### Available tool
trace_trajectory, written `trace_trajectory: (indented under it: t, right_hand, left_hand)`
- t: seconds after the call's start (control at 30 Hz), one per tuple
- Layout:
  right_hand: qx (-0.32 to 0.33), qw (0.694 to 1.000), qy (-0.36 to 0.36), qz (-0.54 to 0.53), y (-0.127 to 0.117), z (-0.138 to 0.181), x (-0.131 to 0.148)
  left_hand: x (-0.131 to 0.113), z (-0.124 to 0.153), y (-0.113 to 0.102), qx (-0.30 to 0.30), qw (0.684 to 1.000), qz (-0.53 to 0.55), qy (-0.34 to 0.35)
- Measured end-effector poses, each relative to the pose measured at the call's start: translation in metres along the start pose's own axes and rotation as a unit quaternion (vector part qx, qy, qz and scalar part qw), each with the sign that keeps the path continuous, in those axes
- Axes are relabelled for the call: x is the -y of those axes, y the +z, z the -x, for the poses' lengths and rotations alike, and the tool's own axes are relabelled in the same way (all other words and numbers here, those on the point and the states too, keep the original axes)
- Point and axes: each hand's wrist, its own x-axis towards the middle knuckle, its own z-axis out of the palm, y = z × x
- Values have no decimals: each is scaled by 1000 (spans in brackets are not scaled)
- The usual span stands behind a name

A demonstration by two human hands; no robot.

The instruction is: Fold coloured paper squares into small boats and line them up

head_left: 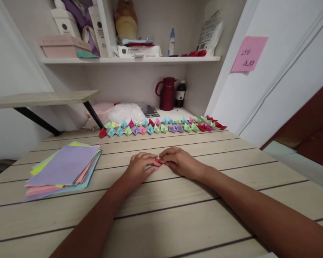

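Observation:
A small piece of red folded paper (158, 162) sits between my two hands, low over the middle of the table. My left hand (140, 165) pinches its left side with the fingertips. From the right, my right hand (181, 162) closes its thumb and fingers on the other side, and most of the paper is hidden by the fingers. Beyond the hands stand rows of small folded paper boats (142, 129) in red, blue, green, pink and purple. To the left lies a stack of coloured paper sheets (66, 163), a purple one on top.
Slatted wooden table (161, 218) under both arms. A raised wooden shelf (43, 98) with black legs stands at the back left. In the white cabinet behind are a dark red jug (167, 94), a dark bottle (181, 94) and a white plastic bag (126, 113).

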Motion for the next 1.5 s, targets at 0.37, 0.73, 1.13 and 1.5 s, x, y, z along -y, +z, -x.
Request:
trace_trajectory:
  t: [0.37, 0.73, 1.13, 1.5]
  right_hand:
    - [-3, 999, -13, -39, -1, -1, -3]
    - [-2, 997, 32, -70, 1, -10, -2]
    - [17, 999, 14, 25, 2, -16, 5]
    - [-111, 955, 190, -198, 8, -21, 5]
  left_hand:
    - [0, 2, -7, 36, 999, 17, 2]
    - [7, -5, -2, 7, 999, 1, 40]
    - [10, -10, -3, -17, 997, 65, 30]
    - [5, -5, -16, -141, 937, 287, -141]
